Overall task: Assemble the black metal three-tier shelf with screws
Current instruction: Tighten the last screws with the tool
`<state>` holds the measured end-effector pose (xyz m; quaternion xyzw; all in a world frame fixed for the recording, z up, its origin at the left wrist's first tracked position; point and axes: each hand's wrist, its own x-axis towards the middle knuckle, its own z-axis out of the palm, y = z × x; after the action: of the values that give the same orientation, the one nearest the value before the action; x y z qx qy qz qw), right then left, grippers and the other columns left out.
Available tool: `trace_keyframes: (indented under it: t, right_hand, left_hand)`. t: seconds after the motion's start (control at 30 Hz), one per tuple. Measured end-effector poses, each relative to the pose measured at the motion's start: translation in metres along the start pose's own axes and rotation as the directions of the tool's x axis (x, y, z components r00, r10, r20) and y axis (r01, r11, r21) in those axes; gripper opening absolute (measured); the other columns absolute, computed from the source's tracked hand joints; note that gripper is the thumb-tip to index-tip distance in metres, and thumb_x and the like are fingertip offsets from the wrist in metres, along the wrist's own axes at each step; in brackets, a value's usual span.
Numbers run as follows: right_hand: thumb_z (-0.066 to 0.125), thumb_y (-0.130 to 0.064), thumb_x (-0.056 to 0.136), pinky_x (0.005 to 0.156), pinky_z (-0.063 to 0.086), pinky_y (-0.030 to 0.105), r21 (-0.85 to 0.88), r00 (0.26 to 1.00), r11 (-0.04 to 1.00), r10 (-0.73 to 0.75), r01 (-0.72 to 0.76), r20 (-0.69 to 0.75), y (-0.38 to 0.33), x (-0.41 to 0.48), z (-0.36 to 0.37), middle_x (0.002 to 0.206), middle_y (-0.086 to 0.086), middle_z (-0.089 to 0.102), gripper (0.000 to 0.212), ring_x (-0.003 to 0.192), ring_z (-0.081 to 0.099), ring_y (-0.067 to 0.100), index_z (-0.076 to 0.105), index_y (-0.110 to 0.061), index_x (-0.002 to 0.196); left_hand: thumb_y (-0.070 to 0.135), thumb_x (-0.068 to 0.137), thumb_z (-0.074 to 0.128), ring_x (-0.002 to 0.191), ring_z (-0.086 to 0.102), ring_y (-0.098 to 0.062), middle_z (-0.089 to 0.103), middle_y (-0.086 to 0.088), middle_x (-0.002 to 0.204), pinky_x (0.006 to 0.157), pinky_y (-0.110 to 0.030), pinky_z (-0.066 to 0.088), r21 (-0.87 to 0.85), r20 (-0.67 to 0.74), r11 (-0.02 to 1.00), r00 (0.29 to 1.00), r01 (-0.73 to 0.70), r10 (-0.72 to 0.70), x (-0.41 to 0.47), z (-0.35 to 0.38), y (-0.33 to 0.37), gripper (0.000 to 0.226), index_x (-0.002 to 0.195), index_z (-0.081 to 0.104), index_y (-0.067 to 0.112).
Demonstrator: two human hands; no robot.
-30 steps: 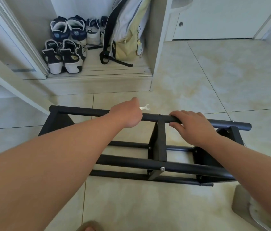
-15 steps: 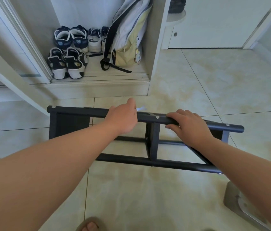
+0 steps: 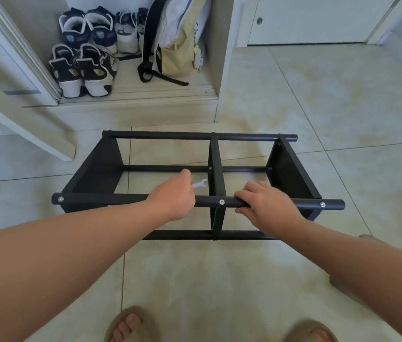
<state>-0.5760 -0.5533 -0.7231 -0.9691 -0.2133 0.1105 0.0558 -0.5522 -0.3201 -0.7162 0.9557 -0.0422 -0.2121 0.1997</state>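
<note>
The black metal shelf frame [image 3: 120, 198] stands on the tile floor in front of me, seen from above, with four long tubes, two side panels and a middle divider [image 3: 216, 169]. Silver screw heads show along the near top tube [image 3: 222, 201]. My left hand [image 3: 172, 196] grips that near tube left of the divider and also holds a small silver wrench [image 3: 200, 183], which sticks out to the right. My right hand [image 3: 264, 206] grips the same tube just right of the divider.
A low cabinet niche behind the frame holds several sneakers [image 3: 83, 67] and a yellow backpack [image 3: 177, 40]. A white slanted board [image 3: 22, 124] lies at the left. My sandalled feet [image 3: 128, 324] stand close to the frame. A grey object [image 3: 343, 282] sits at the right.
The frame has tipped from its side to stand flat with its open top toward me, and I now look more steeply down on it. Both hands stayed on the near tube.
</note>
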Motion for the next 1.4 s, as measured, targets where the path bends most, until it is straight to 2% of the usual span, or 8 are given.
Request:
trace_keyframes:
  t: [0.1,0.23,0.5,0.6,0.7,0.97,1.2,1.4]
  right_hand:
    - [0.052,-0.044,0.103,0.083,0.046,0.028,0.004,0.998,1.0,-0.008,0.008,0.067,0.001,-0.01,0.021,0.116,-0.008,0.052,0.031,0.1,0.048,0.014,0.06,-0.027,0.128]
    - [0.046,-0.044,0.105,0.076,0.036,0.026,-0.017,0.981,1.0,-0.023,0.027,0.193,-0.003,-0.02,0.049,0.12,-0.007,0.05,0.033,0.104,0.047,0.016,0.056,-0.028,0.132]
    - [0.047,-0.044,0.105,0.076,0.035,0.026,-0.015,0.963,1.0,-0.007,0.011,0.269,-0.007,-0.027,0.063,0.12,-0.005,0.051,0.034,0.104,0.049,0.018,0.056,-0.026,0.133]
    - [0.048,-0.052,0.102,0.088,0.041,0.03,-0.041,0.944,0.999,-0.001,0.015,0.33,-0.007,-0.025,0.049,0.13,-0.003,0.05,0.046,0.115,0.049,0.02,0.049,-0.028,0.142]
    - [0.048,-0.057,0.101,0.107,0.04,0.035,-0.065,0.943,0.997,-0.01,0.034,0.334,-0.012,-0.025,0.024,0.145,-0.001,0.045,0.062,0.13,0.044,0.023,0.035,-0.026,0.153]
    - [0.048,-0.056,0.101,0.117,0.032,0.042,-0.057,0.964,0.997,-0.025,0.042,0.263,-0.031,-0.029,-0.03,0.16,0.002,0.034,0.072,0.147,0.03,0.025,0.022,-0.022,0.16]
    - [0.051,-0.071,0.092,0.125,0.013,0.041,-0.005,0.967,0.999,-0.045,0.048,0.252,-0.02,0.001,0.006,0.171,-0.003,0.002,0.1,0.157,0.002,0.021,0.0,-0.023,0.163]
    - [0.024,-0.095,0.074,0.127,-0.004,0.042,-0.078,0.951,0.98,-0.154,0.181,0.269,-0.005,0.022,0.046,0.166,-0.005,-0.029,0.122,0.154,-0.023,0.017,-0.019,-0.021,0.16]
  left_hand:
    - [0.018,0.104,0.037,0.068,0.057,-0.022,0.061,-0.008,0.083,0.056,-0.039,0.044,0.005,0.082,1.0,0.996,0.015,-0.016,-0.002,0.025,-0.006,0.007,0.105,0.042,0.013]
    - [0.014,0.101,0.039,0.082,0.063,-0.028,0.064,-0.011,0.091,0.075,-0.049,0.056,0.014,0.214,0.997,0.974,0.07,-0.072,-0.007,0.055,-0.015,0.006,0.106,0.043,0.012]
    - [0.016,0.102,0.038,0.089,0.061,-0.027,0.059,-0.01,0.097,0.077,-0.045,0.053,0.098,0.325,0.994,0.942,0.052,-0.081,-0.001,0.062,-0.019,0.011,0.11,0.044,0.011]
    - [0.012,0.102,0.04,0.101,0.061,-0.03,0.061,-0.013,0.109,0.086,-0.042,0.052,0.163,0.375,0.986,0.923,0.026,-0.086,-0.001,0.047,-0.009,0.018,0.117,0.049,0.006]
    - [0.01,0.1,0.043,0.101,0.061,-0.03,0.062,-0.012,0.106,0.085,-0.039,0.052,0.213,0.352,0.977,0.934,-0.023,-0.055,-0.007,0.025,0.003,0.023,0.117,0.057,0.004]
    - [0.016,0.097,0.058,0.101,0.064,-0.025,0.071,-0.009,0.11,0.089,-0.033,0.053,0.189,0.181,0.982,0.983,-0.015,-0.02,-0.023,-0.029,0.02,0.022,0.111,0.073,0.007]
    - [0.017,0.096,0.064,0.093,0.06,-0.021,0.067,-0.002,0.096,0.076,-0.029,0.044,0.081,0.194,0.995,0.979,0.054,-0.069,0.007,-0.017,-0.005,0.017,0.108,0.074,0.01]
    - [0.021,0.096,0.064,0.085,0.059,-0.015,0.065,0.004,0.086,0.072,-0.026,0.042,-0.021,0.336,0.998,0.941,0.054,-0.044,0.029,0.024,-0.029,0.009,0.099,0.072,0.019]
